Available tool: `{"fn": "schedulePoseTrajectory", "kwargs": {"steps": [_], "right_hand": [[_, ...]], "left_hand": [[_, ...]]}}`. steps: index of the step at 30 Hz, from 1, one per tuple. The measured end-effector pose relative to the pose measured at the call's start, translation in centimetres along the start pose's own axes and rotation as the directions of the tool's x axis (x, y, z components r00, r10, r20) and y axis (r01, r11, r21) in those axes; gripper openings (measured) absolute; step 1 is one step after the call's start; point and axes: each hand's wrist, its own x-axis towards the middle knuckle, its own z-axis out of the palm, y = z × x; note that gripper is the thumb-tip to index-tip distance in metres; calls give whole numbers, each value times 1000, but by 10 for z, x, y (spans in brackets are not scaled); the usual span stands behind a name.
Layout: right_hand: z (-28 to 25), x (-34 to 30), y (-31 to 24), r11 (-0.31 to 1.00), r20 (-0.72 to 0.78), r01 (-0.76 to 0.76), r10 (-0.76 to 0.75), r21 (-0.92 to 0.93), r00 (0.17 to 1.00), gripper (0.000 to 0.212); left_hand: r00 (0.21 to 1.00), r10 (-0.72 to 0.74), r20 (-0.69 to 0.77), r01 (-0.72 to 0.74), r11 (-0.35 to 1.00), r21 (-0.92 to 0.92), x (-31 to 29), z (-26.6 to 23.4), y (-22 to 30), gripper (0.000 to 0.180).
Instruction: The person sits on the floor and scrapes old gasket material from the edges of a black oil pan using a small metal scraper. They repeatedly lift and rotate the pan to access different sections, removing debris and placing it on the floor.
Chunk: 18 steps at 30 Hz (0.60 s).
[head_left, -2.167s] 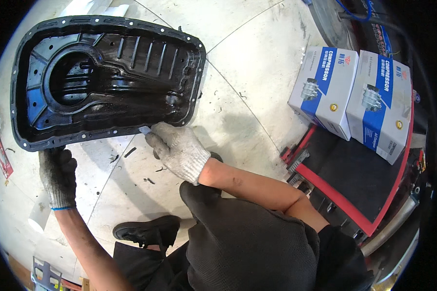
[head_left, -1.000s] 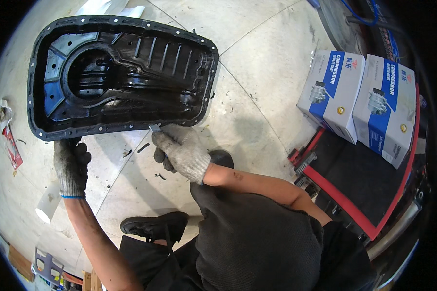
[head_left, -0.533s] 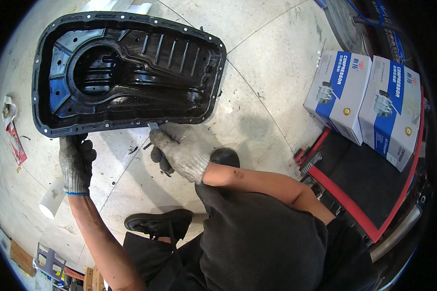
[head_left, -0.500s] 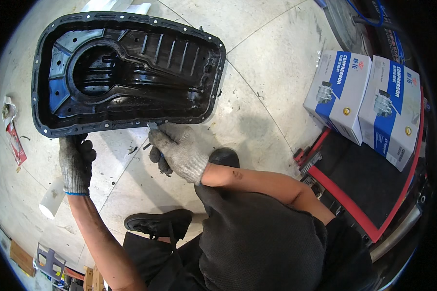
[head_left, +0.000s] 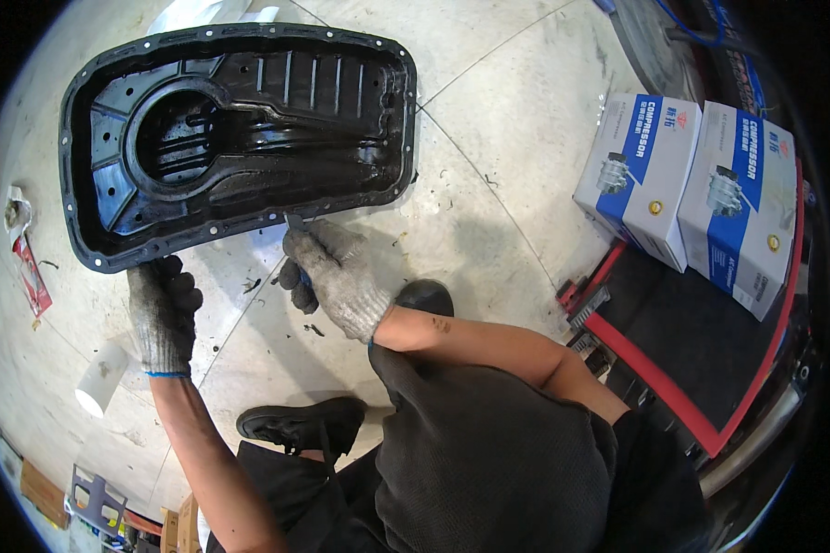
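A black oil pan (head_left: 277,170), wet and shiny inside, is tilted with its open side toward me. My left hand (head_left: 163,318), in a dirty knit work glove, grips the near rim at its left corner. Fingertips lie partly hidden behind the flange. My right hand (head_left: 339,276), gloved alike, is closed round a small scraper (head_left: 294,221). Only its flat metal blade and a bit of blue show. The blade touches the near flange, right of the middle. Dark scraps (head_left: 314,330) lie on the floor below that hand.
Two blue-and-white boxes (head_left: 644,180) stand on a red-edged black cart top (head_left: 678,346) at right. A white cylinder (head_left: 101,380) and a red-and-white packet (head_left: 29,272) lie on the floor at left. My black shoes (head_left: 302,425) are close below.
The pan has turned a little, its left end nearer me and its right end farther. My left hand has shifted right, my right hand slightly away from me. A dark scrap has dropped below the right hand.
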Motion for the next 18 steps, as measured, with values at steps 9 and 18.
{"fn": "schedulePoseTrajectory", "kwargs": {"steps": [9,18], "right_hand": [[3,4,-14,986,-7,74,-76,-146,997,29],[-50,-9,-44,151,478,565,-384,-811,790,22]], "left_hand": [[1000,-17,-3,17,999,-44,-1,9,-12,36],[999,11,-46,-12,999,-31,-8,9,-5,36]]}}
